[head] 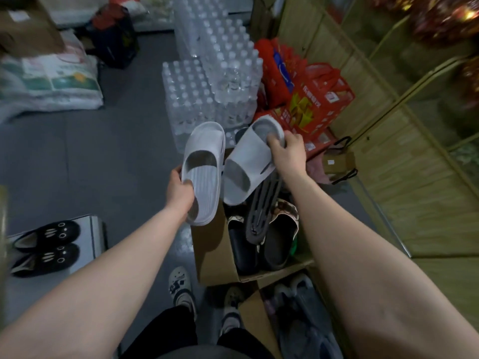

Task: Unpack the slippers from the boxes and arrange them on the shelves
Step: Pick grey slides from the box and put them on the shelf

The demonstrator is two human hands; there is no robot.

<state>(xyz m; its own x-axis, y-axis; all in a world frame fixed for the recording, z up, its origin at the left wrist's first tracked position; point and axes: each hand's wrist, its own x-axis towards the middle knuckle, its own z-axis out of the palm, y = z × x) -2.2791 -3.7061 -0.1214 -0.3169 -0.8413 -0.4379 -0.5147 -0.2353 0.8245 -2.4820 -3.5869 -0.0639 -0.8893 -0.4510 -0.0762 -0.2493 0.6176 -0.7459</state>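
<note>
My left hand grips the heel end of a white slipper, sole edge toward me. My right hand grips the far end of a second white slipper. Both slippers hang above an open cardboard box that holds several dark slippers, among them a black one and a grey ribbed one. A second box at my feet holds grey slippers. At the left, a pair of black patterned slippers sits on a low grey shelf.
Stacked packs of water bottles stand just beyond the box. Red gift boxes and a small brown bag lie to the right against a wooden wall. Sacks lie far left. My feet stand on grey floor.
</note>
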